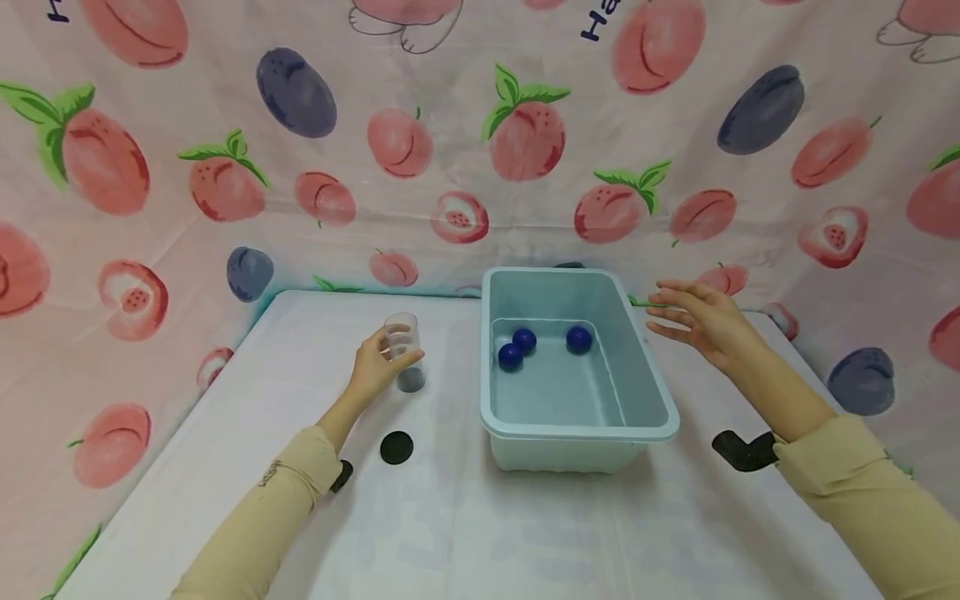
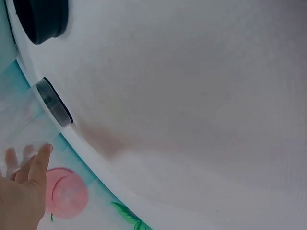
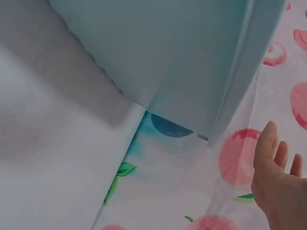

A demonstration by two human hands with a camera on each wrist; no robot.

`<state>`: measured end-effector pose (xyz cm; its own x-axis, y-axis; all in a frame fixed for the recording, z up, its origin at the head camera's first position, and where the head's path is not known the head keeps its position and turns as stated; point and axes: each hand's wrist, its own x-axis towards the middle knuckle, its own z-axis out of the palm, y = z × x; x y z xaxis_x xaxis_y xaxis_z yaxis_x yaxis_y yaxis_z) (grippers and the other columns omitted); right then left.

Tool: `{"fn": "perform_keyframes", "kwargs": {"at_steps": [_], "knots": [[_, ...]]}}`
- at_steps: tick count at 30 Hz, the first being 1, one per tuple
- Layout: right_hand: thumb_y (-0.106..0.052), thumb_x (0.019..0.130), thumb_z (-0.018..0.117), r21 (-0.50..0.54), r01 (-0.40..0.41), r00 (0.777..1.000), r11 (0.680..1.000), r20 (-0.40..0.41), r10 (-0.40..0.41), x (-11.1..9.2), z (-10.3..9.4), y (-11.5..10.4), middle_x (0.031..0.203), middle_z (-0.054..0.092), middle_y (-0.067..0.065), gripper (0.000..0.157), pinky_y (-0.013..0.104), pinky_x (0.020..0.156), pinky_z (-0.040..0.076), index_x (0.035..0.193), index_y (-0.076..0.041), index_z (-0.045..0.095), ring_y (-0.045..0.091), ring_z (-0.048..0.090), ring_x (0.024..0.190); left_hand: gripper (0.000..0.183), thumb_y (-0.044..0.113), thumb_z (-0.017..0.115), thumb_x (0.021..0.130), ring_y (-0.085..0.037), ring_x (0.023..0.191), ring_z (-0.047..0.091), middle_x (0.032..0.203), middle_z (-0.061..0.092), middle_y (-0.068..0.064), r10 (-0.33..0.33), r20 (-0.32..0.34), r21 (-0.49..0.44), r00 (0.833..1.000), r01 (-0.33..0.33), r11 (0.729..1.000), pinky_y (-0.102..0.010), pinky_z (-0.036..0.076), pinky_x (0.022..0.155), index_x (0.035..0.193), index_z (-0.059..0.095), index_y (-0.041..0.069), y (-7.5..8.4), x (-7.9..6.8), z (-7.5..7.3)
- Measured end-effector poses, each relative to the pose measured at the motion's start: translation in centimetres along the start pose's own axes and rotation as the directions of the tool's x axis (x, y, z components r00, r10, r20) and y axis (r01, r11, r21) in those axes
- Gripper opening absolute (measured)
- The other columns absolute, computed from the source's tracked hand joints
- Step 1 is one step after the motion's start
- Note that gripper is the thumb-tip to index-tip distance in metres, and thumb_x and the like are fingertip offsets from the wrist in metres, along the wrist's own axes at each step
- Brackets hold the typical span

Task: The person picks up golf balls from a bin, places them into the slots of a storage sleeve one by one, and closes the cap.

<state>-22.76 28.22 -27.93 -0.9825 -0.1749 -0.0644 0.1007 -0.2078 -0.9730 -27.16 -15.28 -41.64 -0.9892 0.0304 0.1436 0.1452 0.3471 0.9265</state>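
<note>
My left hand point(image 1: 375, 367) holds a clear plastic container point(image 1: 402, 333) on the left side of the table, fingers behind it and thumb across the front. Its dark base point(image 2: 53, 101) stands at the table surface in the left wrist view. Nearer me lies a round black lid point(image 1: 396, 447). My right hand point(image 1: 708, 325) is raised beside the bin's right rim, holding nothing, its fingers extended and spread. In the right wrist view, that hand point(image 3: 278, 177) shows apart from the bin wall. Several dark blue balls point(image 1: 578, 339) lie inside the light blue bin point(image 1: 577, 432).
The bin stands on a white-covered table point(image 1: 450, 533), right of the clear container. A fruit-printed cloth point(image 1: 450, 75) hangs behind and at the sides. Black wrist devices point(image 1: 742, 451) show at both sleeves.
</note>
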Motion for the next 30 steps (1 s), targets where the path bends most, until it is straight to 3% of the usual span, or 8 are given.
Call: {"fn": "perform_keyframes", "kwargs": {"at_steps": [8, 14, 22, 25, 30], "knots": [[-0.02, 0.095, 0.055, -0.248, -0.038, 0.999, 0.968, 0.029, 0.046, 0.9, 0.8, -0.8, 0.09, 0.067, -0.009, 0.008, 0.024, 0.071, 0.058, 0.099, -0.023, 0.061, 0.006, 0.067, 0.085, 0.049, 0.014, 0.074, 0.081, -0.037, 0.118, 0.056, 0.125, 0.058, -0.021, -0.009, 0.006, -0.003, 1.0, 0.009, 1.0, -0.045, 0.048, 0.099, 0.124, 0.052, 0.005, -0.1, 0.0, 0.3], [-0.031, 0.097, 0.051, -0.474, -0.072, 0.993, 0.877, 0.045, 0.106, 2.1, 1.7, -1.5, 0.094, 0.062, -0.016, 0.019, 0.024, 0.08, 0.057, 0.113, -0.02, 0.049, 0.002, 0.064, 0.091, 0.047, 0.012, 0.075, 0.08, -0.037, 0.117, 0.056, 0.123, 0.06, -0.021, 0.013, -0.003, 0.003, 1.0, -0.013, 1.0, -0.045, 0.048, 0.099, 0.121, 0.052, 0.005, 0.1, -0.1, 0.2], [-0.032, 0.095, 0.055, -0.569, -0.085, 0.988, 0.818, 0.056, 0.142, 3.4, 3.8, -2.5, 0.094, 0.062, -0.015, 0.038, 0.028, 0.083, 0.057, 0.124, -0.008, 0.046, 0.002, 0.064, 0.089, 0.051, 0.012, 0.075, 0.08, -0.04, 0.121, 0.053, 0.128, 0.056, -0.023, 0.004, 0.016, -0.023, 1.0, -0.004, 1.0, -0.046, 0.048, 0.099, 0.124, 0.05, 0.004, 0.0, -0.1, 0.0], [-0.032, 0.096, 0.054, -0.613, -0.065, 0.984, 0.788, 0.092, 0.152, 4.0, 4.5, -2.7, 0.099, 0.06, -0.012, 0.045, 0.032, 0.086, 0.056, 0.129, -0.003, 0.043, 0.002, 0.063, 0.089, 0.051, 0.009, 0.073, 0.081, -0.043, 0.123, 0.05, 0.13, 0.053, -0.025, -0.008, 0.031, -0.036, 0.999, 0.01, 0.999, -0.048, 0.046, 0.1, 0.125, 0.049, 0.0, 1.4, -0.8, -0.3], [-0.032, 0.096, 0.054, -0.652, -0.065, 0.976, 0.755, 0.117, 0.186, 5.1, 5.5, -2.7, 0.101, 0.059, -0.008, 0.05, 0.035, 0.088, 0.055, 0.132, 0.001, 0.041, 0.004, 0.062, 0.088, 0.052, 0.01, 0.074, 0.081, -0.042, 0.122, 0.051, 0.129, 0.054, -0.025, -0.008, 0.031, -0.041, 0.999, 0.009, 0.999, -0.047, 0.046, 0.1, 0.125, 0.049, 0.001, 1.0, -0.6, -0.2]]}}
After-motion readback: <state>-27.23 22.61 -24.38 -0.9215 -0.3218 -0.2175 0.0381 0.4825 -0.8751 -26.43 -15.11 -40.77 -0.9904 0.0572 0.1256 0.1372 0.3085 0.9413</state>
